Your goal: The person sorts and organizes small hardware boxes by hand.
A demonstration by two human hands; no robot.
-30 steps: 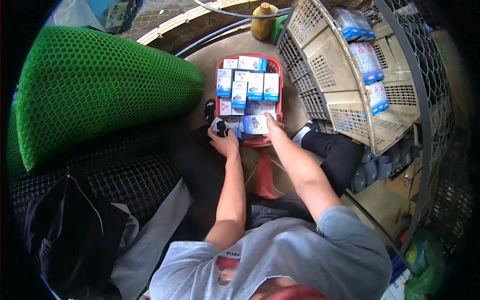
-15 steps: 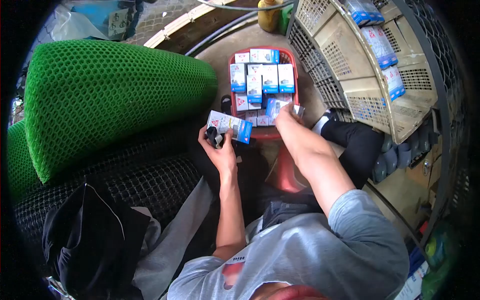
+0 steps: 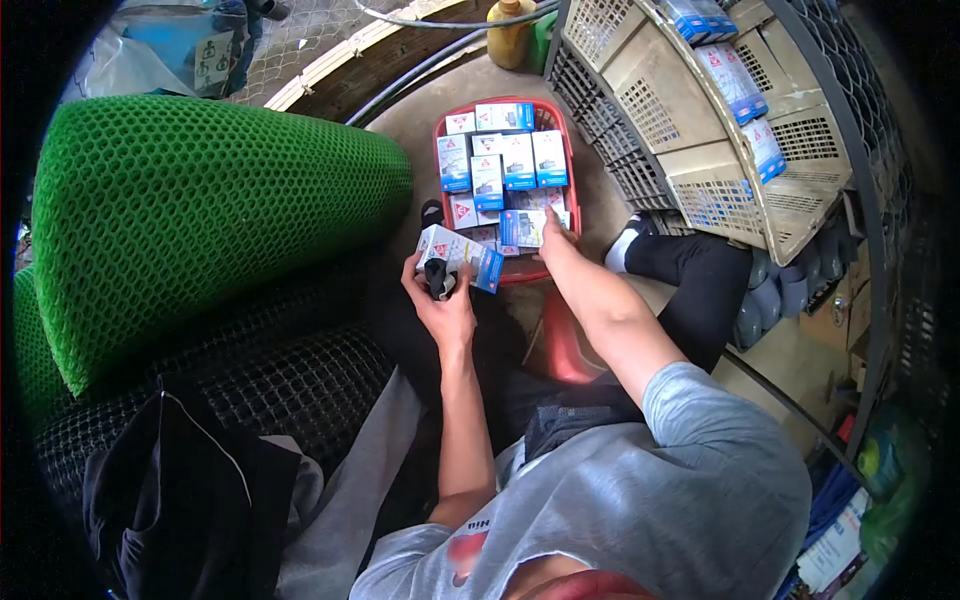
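My left hand [image 3: 443, 303] is closed around a small white-and-blue carton [image 3: 470, 258], held tilted left of the basket. A small black item [image 3: 437, 277] is also gripped in that hand, against the carton's near side. My right hand [image 3: 556, 240] reaches over the near end of a red plastic basket [image 3: 571, 150], its fingers on another white-and-blue carton [image 3: 522, 228] that lies lengthwise across the ones below. Several similar cartons [image 3: 519, 160] fill the basket, some upright and some flat.
A big roll of green plastic mesh [image 3: 220, 220] lies at the left, with black mesh [image 3: 290, 375] below it. Beige crates [image 3: 690, 120] at the right hold more cartons [image 3: 732, 80]. A yellow bottle [image 3: 509, 40] stands behind the basket. Dark clothing [image 3: 180, 490] lies lower left.
My right hand has brought its carton left and laid it flatter over the near end of the basket. My left hand keeps its carton and black item. The whole view has shifted slightly.
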